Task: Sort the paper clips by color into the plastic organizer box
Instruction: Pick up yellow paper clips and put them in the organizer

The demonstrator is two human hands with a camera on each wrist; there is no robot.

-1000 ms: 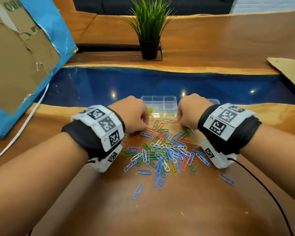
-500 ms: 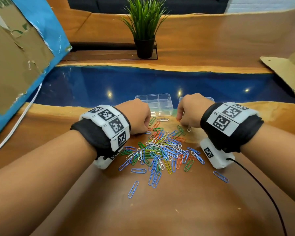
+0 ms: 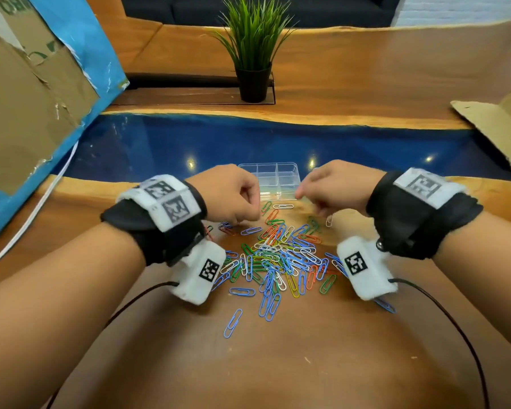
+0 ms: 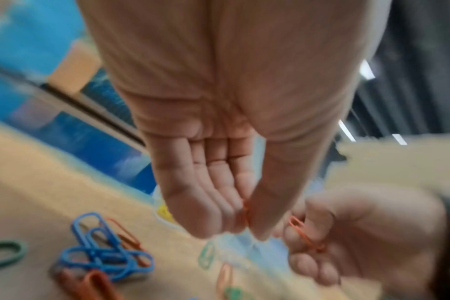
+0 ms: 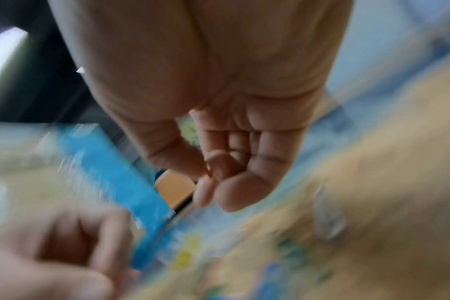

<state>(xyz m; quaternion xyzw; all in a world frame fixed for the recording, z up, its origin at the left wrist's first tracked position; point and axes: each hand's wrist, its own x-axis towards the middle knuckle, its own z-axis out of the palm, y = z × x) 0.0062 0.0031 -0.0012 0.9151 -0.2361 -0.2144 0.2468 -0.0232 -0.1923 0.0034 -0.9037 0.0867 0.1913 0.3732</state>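
A heap of coloured paper clips point(image 3: 278, 255) lies on the wooden table, blue ones most numerous. Just behind it stands the clear plastic organizer box point(image 3: 275, 178), divided into compartments. My left hand point(image 3: 248, 208) hovers at the box's near left corner and pinches an orange paper clip point(image 4: 246, 213) between thumb and curled fingers. My right hand point(image 3: 304, 196) hovers at the near right corner and pinches another orange clip point(image 4: 303, 233). Something yellow point(image 4: 164, 212) shows blurred in the box.
A potted plant point(image 3: 252, 69) stands at the back. Blue-edged cardboard point(image 3: 42, 98) leans at the left beside a white cable point(image 3: 36, 208). More cardboard point(image 3: 499, 128) lies at the right. Black cables point(image 3: 455, 320) trail from both wrists. Stray clips point(image 3: 233, 323) lie nearer me.
Both hands have lifted off the far edge of the heap and moved up toward the box, each now with a clip pinched.
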